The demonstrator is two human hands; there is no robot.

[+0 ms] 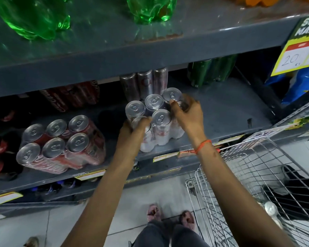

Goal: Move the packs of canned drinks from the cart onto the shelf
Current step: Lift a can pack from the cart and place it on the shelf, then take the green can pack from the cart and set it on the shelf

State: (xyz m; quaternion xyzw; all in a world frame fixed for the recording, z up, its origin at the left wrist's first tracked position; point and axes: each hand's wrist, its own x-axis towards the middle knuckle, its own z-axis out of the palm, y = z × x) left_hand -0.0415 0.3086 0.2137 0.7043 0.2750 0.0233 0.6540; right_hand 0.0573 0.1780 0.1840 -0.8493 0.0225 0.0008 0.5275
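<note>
While your left hand [135, 130] and right hand [186, 113] clasp the silver can pack [154, 120] at the shelf [221, 111] edge, bare shelf lies to its right.

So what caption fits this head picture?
Both hands set a silver can pack on the shelf.

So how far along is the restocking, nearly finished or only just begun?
One red pack already sits on the shelf. Both hands, left hand and right hand, grip a silver pack resting at the shelf's front. The cart shows one can top; its remaining load is unclear.
</note>
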